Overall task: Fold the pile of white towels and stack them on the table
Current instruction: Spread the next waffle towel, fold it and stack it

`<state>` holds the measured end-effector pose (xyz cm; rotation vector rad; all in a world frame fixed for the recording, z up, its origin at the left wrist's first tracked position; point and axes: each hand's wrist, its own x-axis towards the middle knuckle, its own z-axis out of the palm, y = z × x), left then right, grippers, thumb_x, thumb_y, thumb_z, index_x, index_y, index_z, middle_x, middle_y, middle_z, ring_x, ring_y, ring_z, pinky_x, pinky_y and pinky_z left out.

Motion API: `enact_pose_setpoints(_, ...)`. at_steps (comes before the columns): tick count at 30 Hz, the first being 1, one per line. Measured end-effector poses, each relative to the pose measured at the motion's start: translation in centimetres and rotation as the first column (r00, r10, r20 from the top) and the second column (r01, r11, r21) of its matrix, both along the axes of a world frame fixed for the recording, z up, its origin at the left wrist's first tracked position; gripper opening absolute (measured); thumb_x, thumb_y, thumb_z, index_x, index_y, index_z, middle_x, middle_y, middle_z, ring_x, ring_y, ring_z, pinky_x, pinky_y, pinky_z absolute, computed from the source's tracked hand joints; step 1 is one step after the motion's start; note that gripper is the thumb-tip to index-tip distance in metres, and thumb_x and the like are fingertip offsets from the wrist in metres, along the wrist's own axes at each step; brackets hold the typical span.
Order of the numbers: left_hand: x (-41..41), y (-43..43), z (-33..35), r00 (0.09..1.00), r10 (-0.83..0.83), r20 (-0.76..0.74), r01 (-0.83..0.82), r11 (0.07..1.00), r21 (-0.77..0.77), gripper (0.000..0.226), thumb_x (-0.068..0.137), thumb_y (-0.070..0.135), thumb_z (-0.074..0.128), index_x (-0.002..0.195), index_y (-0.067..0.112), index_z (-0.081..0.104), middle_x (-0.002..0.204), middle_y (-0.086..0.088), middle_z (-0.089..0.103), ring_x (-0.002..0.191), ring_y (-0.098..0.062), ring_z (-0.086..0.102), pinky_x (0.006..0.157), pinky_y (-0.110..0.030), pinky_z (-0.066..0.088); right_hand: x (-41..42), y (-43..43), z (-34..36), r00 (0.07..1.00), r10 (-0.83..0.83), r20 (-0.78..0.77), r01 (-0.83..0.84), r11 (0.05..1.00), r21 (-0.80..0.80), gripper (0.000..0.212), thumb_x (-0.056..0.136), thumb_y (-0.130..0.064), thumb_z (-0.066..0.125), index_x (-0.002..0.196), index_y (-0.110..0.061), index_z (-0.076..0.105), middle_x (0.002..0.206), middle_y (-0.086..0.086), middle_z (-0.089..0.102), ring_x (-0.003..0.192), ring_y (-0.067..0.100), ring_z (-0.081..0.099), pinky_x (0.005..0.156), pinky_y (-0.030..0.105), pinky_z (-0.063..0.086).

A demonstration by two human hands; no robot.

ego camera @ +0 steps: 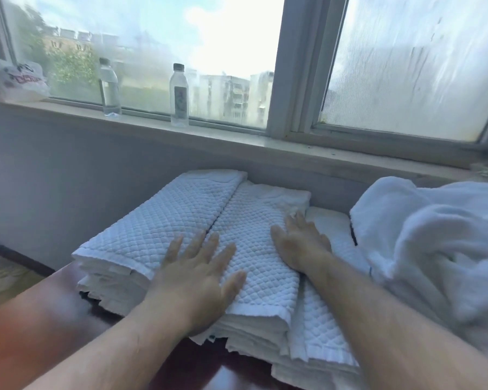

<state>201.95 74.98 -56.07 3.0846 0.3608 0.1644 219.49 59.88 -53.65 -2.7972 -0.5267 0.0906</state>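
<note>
A loose heap of unfolded towels [434, 243] is lying just right of the right hand [302, 243], soft and rumpled. Under both hands [197, 277], folded towels [164, 220] are sitting in side-by-side stacks on the dark counter [68, 299], white with a quilted diamond weave and layered edges showing. Both hands are lying flat with fingers straight, pressing on the middle stack's top towel. Beyond the hands, two bottles [178, 97] are standing on the windowsill [141, 128], apparently holding clear water; a plastic bag [14, 81] is resting far left.
</note>
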Motion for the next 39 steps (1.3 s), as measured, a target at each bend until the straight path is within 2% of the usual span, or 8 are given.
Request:
enact_pose_setpoints(7, -4.2, -2.9, -0.1, 0.999, 0.052, 0.015, -0.052, 0.999, 0.005, 0.062, 0.101, 0.053, 0.002, 0.160, 0.033, 0.000, 0.169, 0.005, -0.003, 0.155, -0.014, -0.010, 0.121, -0.043, -0.011, -8.0, -6.3, -0.1, 0.992, 0.114, -0.045, -0.116, 0.993, -0.032, 0.061, 0.103, -0.049, 0.021, 0.157, -0.022, 0.025, 0.166, 0.003, 0.021, 0.152, 0.028, 0.017, 0.119, 0.046, 0.019)
enact_pose_setpoints(10, -6.4, -5.7, 1.2, 1.000, 0.027, -0.008, -0.027, 0.998, -0.049, 0.057, 0.104, 0.051, 0.019, 0.159, 0.036, 0.011, 0.169, 0.007, 0.010, 0.155, -0.015, 0.006, 0.124, -0.047, 0.003, -11.9, -9.2, 1.6, 0.986, 0.149, -0.074, -0.151, 0.988, -0.017, 0.048, 0.103, -0.052, 0.028, 0.120, -0.019, 0.059, 0.133, 0.008, 0.055, 0.128, 0.029, 0.049, 0.098, 0.040, 0.038)
enact_pose_setpoints(12, -8.4, -7.8, 1.9, 1.000, -0.021, -0.001, 0.021, 0.991, -0.129, 0.059, 0.102, 0.053, 0.028, 0.158, 0.039, 0.017, 0.167, 0.009, 0.016, 0.154, -0.012, 0.013, 0.123, -0.045, 0.011, -14.3, -12.0, 2.4, 0.990, 0.135, -0.027, -0.134, 0.989, 0.056, 0.044, 0.101, -0.052, 0.038, 0.085, -0.016, 0.058, 0.099, 0.002, 0.060, 0.098, 0.025, 0.060, 0.080, 0.035, 0.043)
enact_pose_setpoints(15, -10.9, -10.6, 2.4, 0.992, -0.099, 0.079, 0.109, 0.983, -0.146, 0.057, 0.098, 0.056, 0.033, 0.154, 0.043, 0.028, 0.161, 0.015, 0.031, 0.147, -0.008, 0.029, 0.119, -0.037, 0.023, -17.4, -16.8, 3.5, 0.992, 0.089, 0.088, -0.103, 0.981, 0.166, 0.039, 0.096, -0.045, 0.049, 0.096, -0.012, 0.071, 0.102, 0.001, 0.071, 0.098, 0.022, 0.064, 0.086, 0.037, 0.053)
enact_pose_setpoints(25, -11.5, -26.5, 0.5, 0.938, -0.284, 0.198, 0.339, 0.870, -0.358, 0.056, 0.096, 0.051, 0.047, 0.151, 0.042, 0.039, 0.153, 0.015, 0.045, 0.142, -0.009, 0.038, 0.114, -0.030, 0.032, -23.9, -35.1, 1.3, 0.943, -0.258, 0.211, 0.159, 0.905, 0.395, 0.022, 0.090, -0.029, 0.058, 0.075, -0.017, 0.069, 0.076, -0.004, 0.066, 0.074, 0.015, 0.061, 0.066, 0.030, 0.048)
enact_pose_setpoints(32, -8.8, -36.1, -1.6, 0.859, -0.430, 0.279, 0.513, 0.724, -0.461, 0.051, 0.098, 0.043, 0.050, 0.148, 0.038, 0.044, 0.150, 0.011, 0.051, 0.139, -0.012, 0.042, 0.114, -0.033, 0.033, -23.8, -44.3, -1.5, 0.839, -0.540, 0.068, 0.377, 0.667, 0.643, 0.019, 0.093, -0.026, 0.058, 0.078, -0.024, 0.070, 0.079, -0.011, 0.069, 0.078, 0.002, 0.062, 0.061, 0.016, 0.042)
enact_pose_setpoints(36, -6.5, -38.5, -2.5, 0.854, -0.399, 0.333, 0.520, 0.652, -0.553, 0.051, 0.098, 0.041, 0.054, 0.148, 0.040, 0.044, 0.146, 0.017, 0.052, 0.135, -0.002, 0.041, 0.090, 0.002, 0.022, -21.8, -44.5, -4.0, 0.844, -0.537, -0.024, 0.409, 0.612, 0.677, 0.016, 0.095, -0.029, 0.057, 0.084, -0.026, 0.068, 0.083, -0.012, 0.067, 0.080, 0.004, 0.061, 0.064, 0.018, 0.042)
enact_pose_setpoints(39, -4.6, -39.0, -2.6, 0.862, -0.334, 0.382, 0.507, 0.569, -0.647, 0.052, 0.098, 0.032, 0.058, 0.148, 0.035, 0.045, 0.139, 0.017, 0.055, 0.131, -0.001, 0.048, 0.089, 0.000, 0.026, -19.7, -43.5, -5.5, 0.830, -0.551, -0.090, 0.458, 0.580, 0.673, 0.028, 0.097, -0.037, 0.054, 0.071, -0.026, 0.058, 0.061, -0.015, 0.055, 0.063, 0.006, 0.052, 0.052, 0.016, 0.035)
